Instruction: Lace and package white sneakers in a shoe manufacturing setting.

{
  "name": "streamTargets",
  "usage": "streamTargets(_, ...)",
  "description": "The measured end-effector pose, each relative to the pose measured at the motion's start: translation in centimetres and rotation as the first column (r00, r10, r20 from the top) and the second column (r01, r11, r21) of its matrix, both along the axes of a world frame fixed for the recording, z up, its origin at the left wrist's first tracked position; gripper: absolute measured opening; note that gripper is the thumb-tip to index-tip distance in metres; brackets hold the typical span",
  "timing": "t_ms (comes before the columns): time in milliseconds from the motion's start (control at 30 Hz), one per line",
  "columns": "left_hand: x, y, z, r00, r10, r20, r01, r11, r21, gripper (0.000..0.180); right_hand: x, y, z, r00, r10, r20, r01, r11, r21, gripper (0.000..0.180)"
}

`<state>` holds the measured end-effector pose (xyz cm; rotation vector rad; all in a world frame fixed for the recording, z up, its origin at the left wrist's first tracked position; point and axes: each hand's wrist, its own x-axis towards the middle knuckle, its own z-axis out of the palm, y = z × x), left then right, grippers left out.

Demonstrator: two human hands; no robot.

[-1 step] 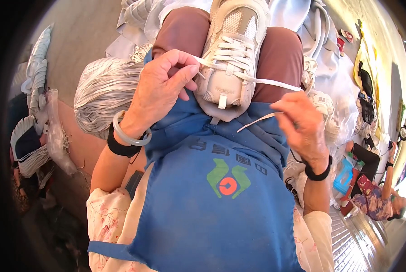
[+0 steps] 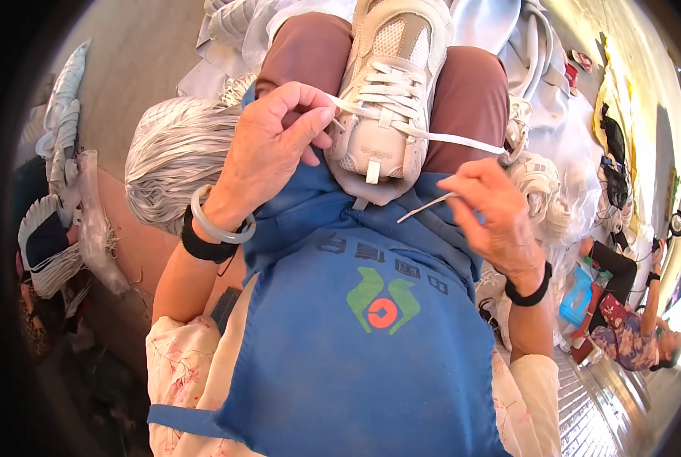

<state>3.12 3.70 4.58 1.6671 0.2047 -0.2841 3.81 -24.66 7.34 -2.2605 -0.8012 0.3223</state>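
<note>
A beige sneaker [image 2: 370,141] with mesh panels rests between my knees, its heel end toward me. Cream shoelace [image 2: 392,90] is threaded across its tongue. My left hand [image 2: 268,141], beside the shoe's left edge, is closed on one end of the lace, and a short tip hangs by the fingers. From the right eyelets the other lace end [image 2: 462,139] runs to my right hand [image 2: 492,217], right of the heel. There the fingers pinch it, and its loose tip points left over my apron. The exact grip is partly hidden behind the fingers.
A thick bundle of pale laces [image 2: 177,160] lies left of my left hand. More sneakers [image 2: 537,186] are piled at the right beside clear plastic [image 2: 584,164]. A blue apron [image 2: 310,343] covers my lap. Another person [image 2: 629,327] sits far right near a blue basket [image 2: 578,295].
My right hand has shifted slightly left, nearer the heel, with the lace end in its fingers. The left hand and the sneaker stay nearly still.
</note>
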Motion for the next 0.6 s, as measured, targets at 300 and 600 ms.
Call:
streamTargets(300,0.7,-0.2,-0.6,0.999,0.034,0.033,-0.034,0.999,0.008,0.01,-0.8,0.9,-1.9,0.971,0.22,0.096,-0.181,0.934,-0.309,0.017)
streamTargets(600,1.7,0.3,-0.7,0.98,-0.105,0.167,0.074,0.98,0.183,0.007,0.4,1.4,-1.1,0.988,-0.112,0.106,0.128,0.98,-0.154,0.021)
